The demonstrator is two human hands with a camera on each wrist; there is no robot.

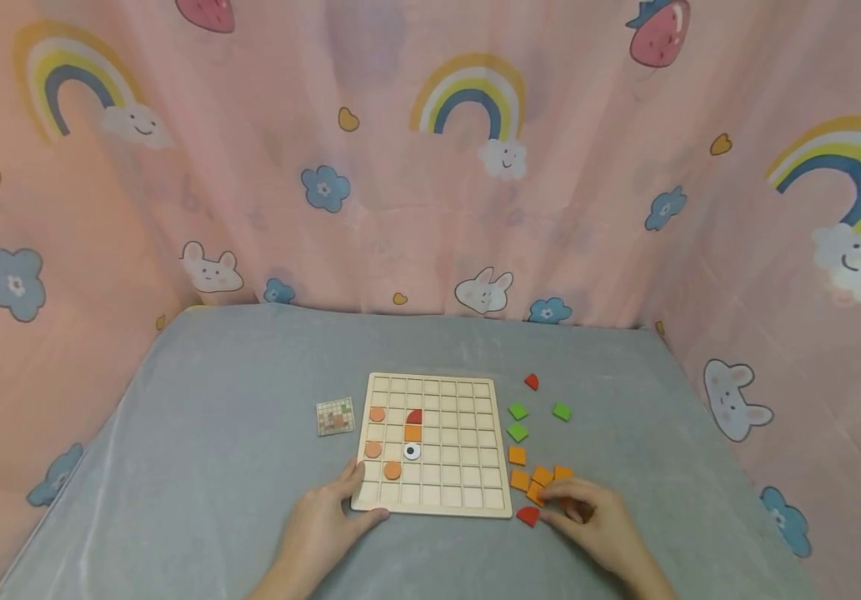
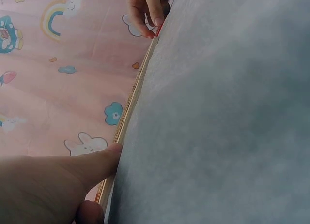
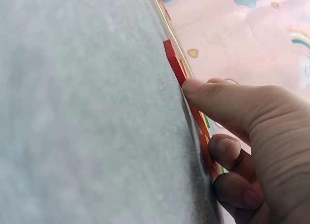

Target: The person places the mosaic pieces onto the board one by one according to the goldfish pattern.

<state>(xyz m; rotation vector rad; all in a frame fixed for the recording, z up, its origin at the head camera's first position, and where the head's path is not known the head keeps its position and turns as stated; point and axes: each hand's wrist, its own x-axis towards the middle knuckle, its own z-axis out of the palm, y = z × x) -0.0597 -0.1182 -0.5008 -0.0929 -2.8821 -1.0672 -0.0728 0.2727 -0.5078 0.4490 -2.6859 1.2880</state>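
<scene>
Viewing from afar through the head camera, I see the board (image 1: 468, 475) flat on the grey cloth (image 1: 205, 433), before a pink curtain (image 1: 400, 242). The left hand (image 1: 322, 518) rests at its near left corner, thumb and fingers set wide apart on two edges. On the board sit three orange discs (image 1: 392, 471) and a column of a red quarter (image 1: 415, 417), an orange tile (image 1: 412, 433) and a white disc (image 1: 412, 451) (it bears a black dot, like an eye). A patterned card (image 1: 336, 417) lies to the left. On the right are green tiles (image 1: 518, 432), a far red wedge (image 1: 532, 382), loose orange tiles (image 1: 520, 481) and a near red wedge (image 1: 528, 517), beside which the right hand (image 1: 599, 518) curls its fingers narrowly.

In the left wrist view, I find the board nearly edge-on, the left thumb (image 2: 104, 161) against its side; the right hand appears at the top.

In the right wrist view, the right thumb (image 3: 208, 91) meets the end of the near red wedge, with curled fingers beside orange tiles; I cannot tell whether anything is gripped.
</scene>
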